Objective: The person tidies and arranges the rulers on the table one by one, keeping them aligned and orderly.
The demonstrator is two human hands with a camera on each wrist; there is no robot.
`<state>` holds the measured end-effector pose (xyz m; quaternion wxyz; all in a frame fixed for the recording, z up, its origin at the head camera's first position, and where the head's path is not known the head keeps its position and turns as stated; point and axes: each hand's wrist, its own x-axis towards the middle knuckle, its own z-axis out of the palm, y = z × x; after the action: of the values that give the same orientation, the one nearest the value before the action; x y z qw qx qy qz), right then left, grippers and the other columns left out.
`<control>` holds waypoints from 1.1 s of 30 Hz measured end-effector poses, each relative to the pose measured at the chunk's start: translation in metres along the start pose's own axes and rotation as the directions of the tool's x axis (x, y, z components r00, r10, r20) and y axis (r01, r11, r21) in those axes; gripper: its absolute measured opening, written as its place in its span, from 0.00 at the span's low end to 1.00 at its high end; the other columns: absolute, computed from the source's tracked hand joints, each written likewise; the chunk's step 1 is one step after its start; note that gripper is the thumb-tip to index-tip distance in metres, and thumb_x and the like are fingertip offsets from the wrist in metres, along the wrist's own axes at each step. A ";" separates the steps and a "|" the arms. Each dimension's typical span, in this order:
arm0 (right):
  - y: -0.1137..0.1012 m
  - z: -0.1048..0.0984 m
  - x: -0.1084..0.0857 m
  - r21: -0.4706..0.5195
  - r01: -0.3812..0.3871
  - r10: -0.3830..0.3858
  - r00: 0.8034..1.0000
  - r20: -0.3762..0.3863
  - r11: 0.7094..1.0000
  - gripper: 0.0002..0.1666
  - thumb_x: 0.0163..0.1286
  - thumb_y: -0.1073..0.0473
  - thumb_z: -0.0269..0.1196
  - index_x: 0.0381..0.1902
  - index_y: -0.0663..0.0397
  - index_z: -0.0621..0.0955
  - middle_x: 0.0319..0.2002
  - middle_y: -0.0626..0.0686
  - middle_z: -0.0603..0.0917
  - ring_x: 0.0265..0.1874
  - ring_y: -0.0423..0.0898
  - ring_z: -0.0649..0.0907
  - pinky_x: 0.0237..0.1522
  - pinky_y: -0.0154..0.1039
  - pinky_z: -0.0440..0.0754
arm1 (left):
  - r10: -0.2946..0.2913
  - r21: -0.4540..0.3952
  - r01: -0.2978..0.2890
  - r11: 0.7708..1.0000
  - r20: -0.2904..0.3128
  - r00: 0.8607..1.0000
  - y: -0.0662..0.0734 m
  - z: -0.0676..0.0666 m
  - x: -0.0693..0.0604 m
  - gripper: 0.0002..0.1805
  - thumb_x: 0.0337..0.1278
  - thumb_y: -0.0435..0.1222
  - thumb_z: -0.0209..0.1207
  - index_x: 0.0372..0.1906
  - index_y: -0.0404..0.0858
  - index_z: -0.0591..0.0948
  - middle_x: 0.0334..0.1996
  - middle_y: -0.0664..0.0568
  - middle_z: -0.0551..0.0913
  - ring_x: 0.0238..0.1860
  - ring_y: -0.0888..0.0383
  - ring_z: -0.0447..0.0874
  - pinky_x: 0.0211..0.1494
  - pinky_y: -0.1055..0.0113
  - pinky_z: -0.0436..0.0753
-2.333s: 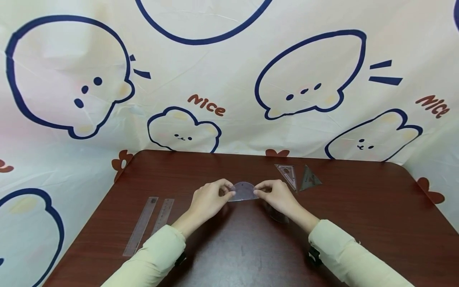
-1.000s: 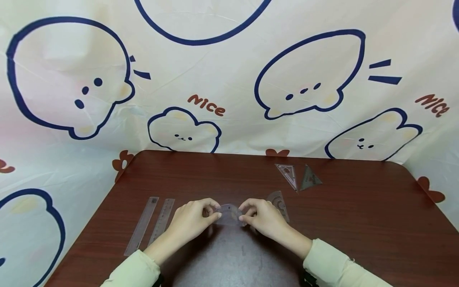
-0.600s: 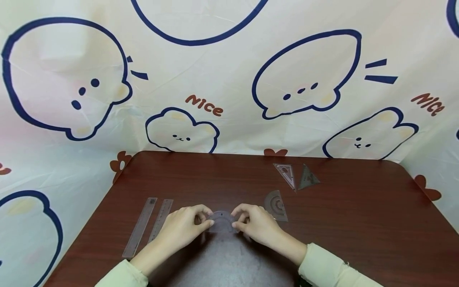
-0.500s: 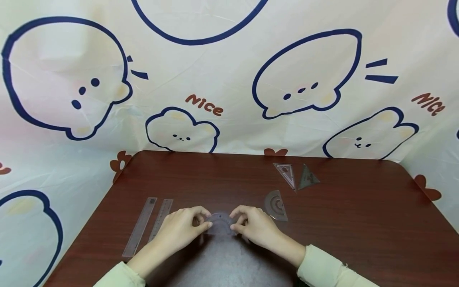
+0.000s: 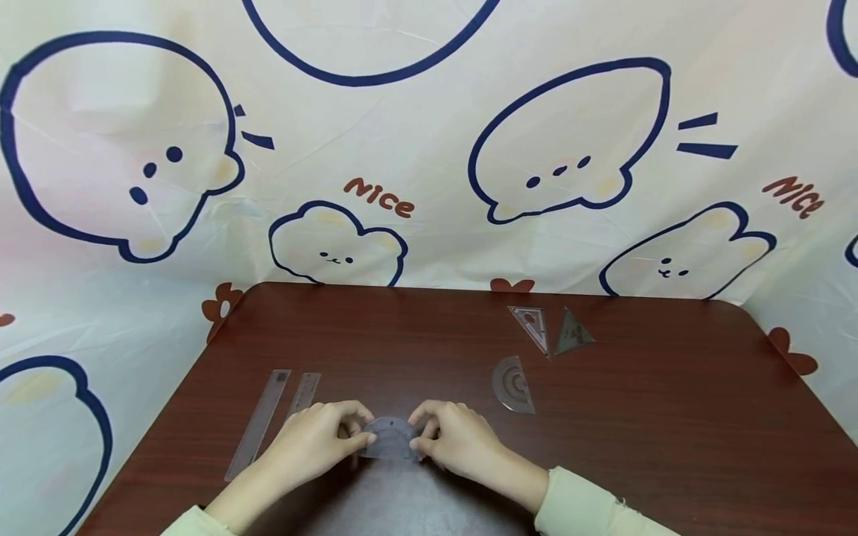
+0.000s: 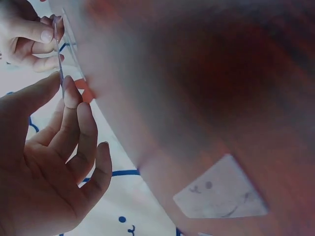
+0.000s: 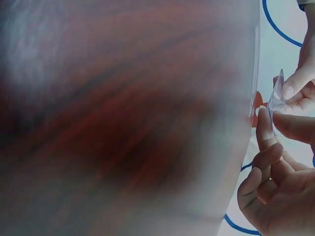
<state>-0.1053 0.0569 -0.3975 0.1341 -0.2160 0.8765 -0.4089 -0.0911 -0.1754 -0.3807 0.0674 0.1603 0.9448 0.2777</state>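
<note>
Between both hands is a clear, purplish plastic protractor [image 5: 392,439], its curved edge facing away from me. My left hand [image 5: 315,443] pinches its left end between thumb and index finger. On the opposite end, the thumb and index finger of my right hand [image 5: 462,443] pinch it the same way. In the left wrist view the protractor [image 6: 59,61] appears edge-on and raised off the table. The right wrist view also shows the protractor [image 7: 276,101] as a thin sheet between the fingertips.
A second protractor [image 5: 513,385] lies on the brown table [image 5: 670,402] beyond my right hand. Farther back are a clear set square [image 5: 531,326] and a darker set square [image 5: 573,333]. At the left lie a long ruler [image 5: 258,426] and a shorter ruler [image 5: 304,391], partly hidden by my left hand.
Both hands have drawn the held protractor toward me and to the left, keeping their pinch on its two ends. The second protractor, earlier partly covered by my right hand, shows fully.
</note>
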 end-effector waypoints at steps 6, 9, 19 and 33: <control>-0.004 0.009 0.001 -0.081 0.017 -0.017 1.000 0.000 0.997 0.13 0.60 0.59 0.73 0.43 0.50 0.84 0.19 0.33 0.81 0.20 0.30 0.78 0.32 0.38 0.76 | 0.000 -0.033 0.001 0.999 0.019 1.000 -0.009 0.002 -0.009 0.09 0.59 0.44 0.68 0.41 0.47 0.84 0.22 0.72 0.79 0.20 0.73 0.75 0.26 0.69 0.72; -0.005 0.013 0.001 -0.110 0.024 -0.024 1.000 0.001 0.994 0.14 0.59 0.58 0.73 0.42 0.49 0.84 0.19 0.31 0.81 0.20 0.28 0.77 0.34 0.39 0.76 | 0.006 -0.039 -0.005 0.999 0.031 1.000 -0.013 0.002 -0.011 0.08 0.59 0.43 0.67 0.41 0.47 0.84 0.22 0.72 0.79 0.20 0.72 0.75 0.26 0.69 0.73; -0.013 0.024 0.005 -0.210 0.048 -0.042 0.999 0.030 0.976 0.18 0.55 0.57 0.76 0.43 0.46 0.83 0.19 0.29 0.77 0.22 0.27 0.75 0.34 0.38 0.76 | -0.036 -0.022 0.037 0.999 0.063 0.997 -0.022 -0.003 -0.021 0.11 0.58 0.46 0.68 0.43 0.46 0.84 0.21 0.72 0.79 0.20 0.72 0.75 0.26 0.68 0.73; -0.028 0.035 0.011 -0.271 0.056 -0.043 0.998 0.056 0.961 0.21 0.53 0.54 0.78 0.45 0.44 0.84 0.18 0.30 0.75 0.21 0.28 0.74 0.32 0.37 0.75 | -0.068 -0.059 0.075 0.995 0.111 0.992 -0.041 -0.010 -0.024 0.12 0.54 0.49 0.70 0.38 0.49 0.84 0.21 0.70 0.81 0.23 0.70 0.77 0.30 0.63 0.72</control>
<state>-0.0928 0.0125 -0.3984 0.1144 -0.2643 0.9150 -0.2824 -0.0812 -0.2212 -0.3941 0.1337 0.1390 0.9356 0.2957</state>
